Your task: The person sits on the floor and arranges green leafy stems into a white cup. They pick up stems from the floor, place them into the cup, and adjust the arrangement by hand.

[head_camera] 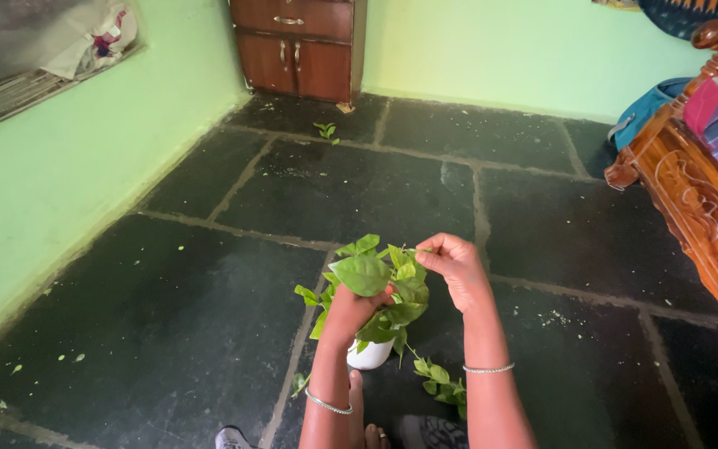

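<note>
My left hand (pixel 349 312) is closed around a bunch of green leafy stems (pixel 380 287), held just above a small white bowl (pixel 370 355) on the dark stone floor. My right hand (pixel 456 264) pinches a thin stem or leaf tip at the top right of the bunch. A loose leafy sprig (pixel 440 380) lies on the floor beside my right forearm. Both wrists carry thin silver bangles. The bowl's inside is hidden by the leaves and my hand.
A wooden cabinet (pixel 301 46) stands against the far green wall, with a small leaf sprig (pixel 326 130) on the floor before it. A carved wooden bed frame (pixel 691 199) with striped bedding runs along the right. Small leaf bits dot the floor at left. My toes show at the bottom edge.
</note>
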